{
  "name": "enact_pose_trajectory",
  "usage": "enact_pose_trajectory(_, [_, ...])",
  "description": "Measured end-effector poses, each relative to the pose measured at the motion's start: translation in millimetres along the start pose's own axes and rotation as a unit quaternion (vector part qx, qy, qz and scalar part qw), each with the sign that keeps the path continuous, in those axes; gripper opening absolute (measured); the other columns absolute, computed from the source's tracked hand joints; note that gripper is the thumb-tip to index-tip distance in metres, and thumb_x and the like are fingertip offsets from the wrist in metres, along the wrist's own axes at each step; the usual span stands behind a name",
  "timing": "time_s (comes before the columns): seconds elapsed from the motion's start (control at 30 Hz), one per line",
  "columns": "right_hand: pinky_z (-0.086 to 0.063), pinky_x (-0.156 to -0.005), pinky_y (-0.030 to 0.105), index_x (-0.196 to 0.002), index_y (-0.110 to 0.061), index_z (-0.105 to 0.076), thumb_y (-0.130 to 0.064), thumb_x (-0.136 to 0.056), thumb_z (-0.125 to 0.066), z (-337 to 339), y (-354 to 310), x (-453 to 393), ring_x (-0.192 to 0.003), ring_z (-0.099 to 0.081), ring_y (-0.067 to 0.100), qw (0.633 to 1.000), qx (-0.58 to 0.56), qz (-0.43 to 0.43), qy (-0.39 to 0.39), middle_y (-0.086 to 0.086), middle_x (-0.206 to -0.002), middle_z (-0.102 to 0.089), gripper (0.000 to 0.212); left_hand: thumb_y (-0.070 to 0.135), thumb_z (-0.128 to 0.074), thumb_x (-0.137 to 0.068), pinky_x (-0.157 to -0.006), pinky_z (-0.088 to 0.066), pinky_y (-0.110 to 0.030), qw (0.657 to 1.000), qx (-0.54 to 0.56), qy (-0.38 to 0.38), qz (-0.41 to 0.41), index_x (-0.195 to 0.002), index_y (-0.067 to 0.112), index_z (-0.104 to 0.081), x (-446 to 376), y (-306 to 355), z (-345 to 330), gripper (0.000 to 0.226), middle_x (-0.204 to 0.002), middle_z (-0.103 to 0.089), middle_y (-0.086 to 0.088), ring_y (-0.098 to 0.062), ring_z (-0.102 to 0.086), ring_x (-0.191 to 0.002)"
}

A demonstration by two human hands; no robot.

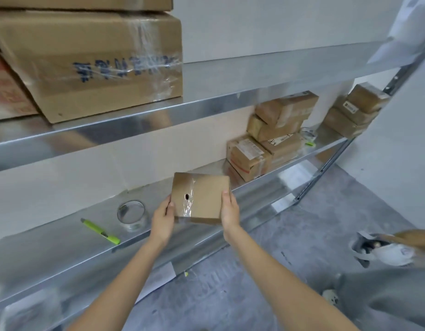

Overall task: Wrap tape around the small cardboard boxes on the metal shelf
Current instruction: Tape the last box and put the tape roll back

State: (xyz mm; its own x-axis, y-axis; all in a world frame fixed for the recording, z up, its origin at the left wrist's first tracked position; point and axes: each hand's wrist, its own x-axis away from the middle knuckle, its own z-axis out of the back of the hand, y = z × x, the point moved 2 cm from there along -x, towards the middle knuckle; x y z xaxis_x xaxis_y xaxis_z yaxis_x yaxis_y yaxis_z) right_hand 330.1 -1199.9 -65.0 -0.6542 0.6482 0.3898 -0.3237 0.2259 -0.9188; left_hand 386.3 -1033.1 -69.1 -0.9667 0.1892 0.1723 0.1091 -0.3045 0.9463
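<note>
A small flat cardboard box [206, 197] is held above the front edge of the lower metal shelf [63, 254]. A strip of clear tape runs down its face beside a small dark hole. My left hand [162, 219] grips the box's left edge and my right hand [230, 211] grips its right edge. A roll of clear tape [132, 214] lies on the shelf just left of my left hand. Further right on the same shelf stand stacked small cardboard boxes [271, 139], several of them taped and labelled.
A green utility knife [101, 231] lies left of the tape roll. Large cartons [92, 65] fill the upper shelf. More small boxes [354, 111] stack at the far right end. A white bag [386, 249] sits on the grey floor at right.
</note>
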Motion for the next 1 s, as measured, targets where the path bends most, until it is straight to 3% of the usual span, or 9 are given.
enact_pose_trajectory(0.07, [-0.038,-0.105,0.035,-0.142,-0.022,-0.044,-0.043,-0.099,-0.041,-19,-17,9,-0.123,-0.049,0.019,0.999,0.017,0.025,-0.015,-0.004,-0.135,-0.052,0.048,0.009,-0.037,-0.105,-0.108,-0.034,-0.029,0.999,0.01,0.031,-0.013,-0.138,0.003,-0.051,6,9,22,0.036,-0.136,-0.057,-0.012,-0.022,-0.052,-0.125])
enact_pose_trajectory(0.2, [-0.039,-0.104,0.038,-0.135,-0.018,-0.049,-0.042,-0.098,-0.044,-83,-39,32,-0.118,-0.052,0.022,0.993,0.066,0.081,-0.06,0.002,-0.13,-0.058,0.044,0.011,-0.038,-0.105,-0.101,-0.035,-0.018,0.993,0.032,0.11,-0.013,-0.136,0.0,-0.052,20,13,89,0.036,-0.132,-0.059,-0.009,-0.019,-0.052,-0.122])
enact_pose_trajectory(0.3, [-0.039,-0.102,0.036,-0.133,-0.017,-0.051,-0.045,-0.098,-0.044,-143,-39,55,-0.119,-0.052,0.025,0.985,0.098,0.097,-0.105,0.003,-0.128,-0.059,0.045,0.011,-0.038,-0.105,-0.085,-0.036,-0.003,0.987,0.047,0.151,-0.007,-0.141,0.003,-0.047,33,2,151,0.038,-0.118,-0.062,0.0,-0.012,-0.056,-0.108])
enact_pose_trajectory(0.47, [-0.043,-0.091,0.017,-0.131,-0.015,-0.054,-0.046,-0.1,-0.043,-257,-10,121,-0.108,-0.056,0.025,0.966,0.135,0.101,-0.194,0.002,-0.12,-0.062,0.045,0.018,-0.035,-0.106,-0.111,-0.031,-0.025,0.979,0.063,0.191,0.029,-0.142,0.009,-0.048,57,-50,277,0.039,-0.142,-0.052,-0.003,-0.014,-0.046,-0.13])
enact_pose_trajectory(0.53, [-0.043,-0.094,0.027,-0.133,-0.013,-0.051,-0.045,-0.101,-0.041,-290,10,143,-0.114,-0.055,0.027,0.962,0.136,0.08,-0.221,0.006,-0.125,-0.061,0.047,0.018,-0.036,-0.106,-0.115,-0.031,-0.031,0.976,0.066,0.201,0.048,-0.143,0.007,-0.045,66,-71,313,0.04,-0.145,-0.049,-0.006,-0.018,-0.045,-0.133])
enact_pose_trajectory(0.6, [-0.041,-0.098,0.033,-0.135,-0.014,-0.048,-0.047,-0.101,-0.038,-312,31,160,-0.121,-0.052,0.03,0.957,0.16,0.059,-0.235,0.008,-0.132,-0.058,0.048,0.015,-0.037,-0.106,-0.108,-0.037,-0.023,0.977,0.049,0.201,0.059,-0.143,0.007,-0.046,71,-90,338,0.039,-0.14,-0.054,-0.008,-0.014,-0.053,-0.127])
enact_pose_trajectory(0.7, [-0.038,-0.102,0.032,-0.137,-0.009,-0.046,-0.041,-0.103,-0.039,-330,62,171,-0.126,-0.049,0.027,0.956,0.162,0.024,-0.242,0.01,-0.137,-0.054,0.047,0.01,-0.035,-0.106,-0.084,-0.045,-0.011,0.98,0.025,0.18,0.085,-0.142,0.007,-0.047,78,-116,355,0.039,-0.123,-0.062,-0.008,-0.006,-0.067,-0.094])
enact_pose_trajectory(0.83, [-0.038,-0.1,0.027,-0.137,-0.008,-0.048,-0.039,-0.102,-0.042,-335,85,174,-0.127,-0.05,0.023,0.958,0.152,0.016,-0.244,0.006,-0.138,-0.054,0.047,0.016,-0.039,-0.106,-0.111,-0.036,-0.028,0.98,0.04,0.162,0.111,-0.144,0.002,-0.043,81,-138,361,0.041,-0.143,-0.051,-0.01,-0.017,-0.051,-0.131])
enact_pose_trajectory(1.0, [-0.041,-0.105,0.035,-0.133,-0.011,-0.051,-0.042,-0.101,-0.044,-338,87,167,-0.122,-0.053,0.021,0.956,0.142,0.002,-0.256,0.005,-0.133,-0.058,0.045,0.02,-0.04,-0.105,-0.114,-0.032,-0.031,0.977,0.065,0.162,0.119,-0.145,0.007,-0.045,74,-144,360,0.042,-0.144,-0.051,-0.007,-0.02,-0.045,-0.135])
